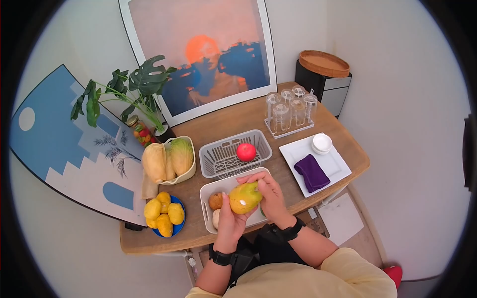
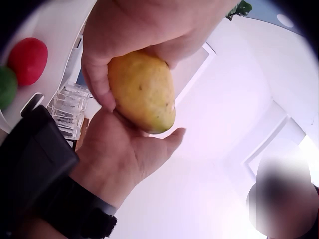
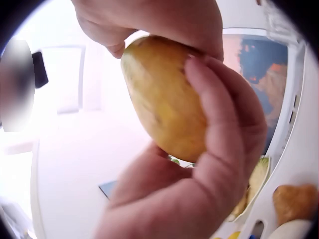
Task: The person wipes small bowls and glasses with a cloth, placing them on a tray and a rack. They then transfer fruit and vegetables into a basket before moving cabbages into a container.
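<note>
A yellow-green mango-like fruit (image 1: 245,197) is held in both hands above the white tub (image 1: 205,197) at the table's front edge. My left hand (image 1: 229,214) cradles it from below and the left, thumb up along its side. My right hand (image 1: 268,191) curls over its right end. In the left wrist view the fruit (image 2: 142,92) lies on the left palm (image 2: 124,149), with the right hand's fingers (image 2: 97,82) over it. From the right wrist camera, the right hand's fingers (image 3: 219,114) wrap the fruit (image 3: 164,99).
The tub holds a brown potato (image 1: 215,200). Behind it is a grey basket (image 1: 218,149) with a red fruit (image 1: 246,152). On the left are a blue plate of yellow fruits (image 1: 164,213) and a bowl of cabbage (image 1: 171,159). A white tray (image 1: 338,164) with a purple cloth (image 1: 311,172) and a glass rack (image 1: 290,109) stand on the right.
</note>
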A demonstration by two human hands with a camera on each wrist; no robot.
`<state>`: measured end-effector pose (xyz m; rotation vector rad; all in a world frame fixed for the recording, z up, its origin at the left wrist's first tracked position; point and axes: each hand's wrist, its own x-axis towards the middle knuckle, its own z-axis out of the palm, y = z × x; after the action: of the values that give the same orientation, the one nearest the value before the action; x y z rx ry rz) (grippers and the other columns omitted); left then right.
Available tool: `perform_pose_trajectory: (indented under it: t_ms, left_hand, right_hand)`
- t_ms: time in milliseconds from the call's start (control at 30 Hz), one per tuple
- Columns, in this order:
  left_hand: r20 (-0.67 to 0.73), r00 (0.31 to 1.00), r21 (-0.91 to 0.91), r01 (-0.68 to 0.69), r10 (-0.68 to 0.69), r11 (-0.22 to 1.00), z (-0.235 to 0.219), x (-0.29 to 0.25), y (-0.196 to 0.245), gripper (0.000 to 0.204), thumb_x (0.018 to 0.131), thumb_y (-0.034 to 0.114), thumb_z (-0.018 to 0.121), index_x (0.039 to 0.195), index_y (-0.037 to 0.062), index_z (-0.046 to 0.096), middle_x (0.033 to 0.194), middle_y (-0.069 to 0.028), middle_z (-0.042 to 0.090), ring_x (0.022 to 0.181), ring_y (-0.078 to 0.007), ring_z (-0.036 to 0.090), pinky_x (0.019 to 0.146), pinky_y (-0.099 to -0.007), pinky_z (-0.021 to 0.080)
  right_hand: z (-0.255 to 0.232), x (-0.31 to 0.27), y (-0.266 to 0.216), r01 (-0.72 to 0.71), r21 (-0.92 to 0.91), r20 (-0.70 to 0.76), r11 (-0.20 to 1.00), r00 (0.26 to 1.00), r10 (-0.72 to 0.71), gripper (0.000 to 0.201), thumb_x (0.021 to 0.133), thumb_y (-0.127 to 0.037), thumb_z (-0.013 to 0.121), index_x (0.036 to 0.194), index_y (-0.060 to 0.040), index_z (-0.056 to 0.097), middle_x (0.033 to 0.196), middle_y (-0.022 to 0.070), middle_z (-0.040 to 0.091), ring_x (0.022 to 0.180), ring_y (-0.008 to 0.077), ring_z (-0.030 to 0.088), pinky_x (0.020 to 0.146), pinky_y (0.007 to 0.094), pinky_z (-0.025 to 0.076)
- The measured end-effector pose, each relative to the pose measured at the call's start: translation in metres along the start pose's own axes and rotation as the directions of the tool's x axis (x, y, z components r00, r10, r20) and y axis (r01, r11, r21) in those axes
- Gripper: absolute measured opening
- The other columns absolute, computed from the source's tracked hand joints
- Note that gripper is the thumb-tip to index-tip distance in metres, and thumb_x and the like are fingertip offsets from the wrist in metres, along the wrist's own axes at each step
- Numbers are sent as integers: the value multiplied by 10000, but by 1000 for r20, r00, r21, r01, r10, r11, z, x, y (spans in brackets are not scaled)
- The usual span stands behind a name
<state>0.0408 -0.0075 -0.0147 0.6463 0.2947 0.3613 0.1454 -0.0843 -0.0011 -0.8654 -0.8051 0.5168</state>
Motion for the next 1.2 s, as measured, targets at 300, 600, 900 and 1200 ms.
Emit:
perform_pose_trajectory:
  t_ms: [300, 600, 900, 1200]
  left_hand:
    - [-109, 992, -224, -80, 57, 971, -20, 3, -5, 402, 947, 398, 342, 1182, 93, 456, 1163, -74, 518, 1045, -198, 525, 883, -341, 456]
    - [-83, 917, 201, -368, 390, 908, -7, 1, -17, 453, 961, 360, 311, 1318, 82, 293, 1276, -78, 411, 1170, -192, 425, 992, -330, 336]
    - [150, 986, -9, 71, -69, 997, -6, -6, -10, 497, 946, 402, 346, 1351, 135, 244, 1299, -74, 389, 1189, -211, 413, 948, -414, 380]
    - [-39, 921, 486, -321, 388, 813, -50, -7, -5, 409, 917, 101, 452, 1309, 51, 347, 1267, -89, 406, 1113, -156, 440, 917, -265, 369]
  right_hand:
    - [13, -10, -19, 175, -545, 307, 820, 952, 1, 468, 767, -76, 642, 1208, -20, 495, 1219, 139, 497, 1138, 250, 474, 946, 335, 377]
    - [12, -9, 16, 84, -361, -28, 929, 994, -101, 479, 851, -141, 571, 1285, -25, 405, 1204, 113, 483, 1093, 160, 462, 932, 266, 359]
    - [-1, -2, -7, 62, -265, 33, 962, 998, -55, 523, 766, -140, 656, 1229, -36, 436, 1076, 116, 500, 1009, 200, 490, 874, 303, 397]
    - [-22, 0, -10, 41, -759, 353, 650, 865, 357, 565, 737, -241, 694, 1225, -70, 466, 1113, 174, 487, 1068, 310, 473, 931, 358, 365]
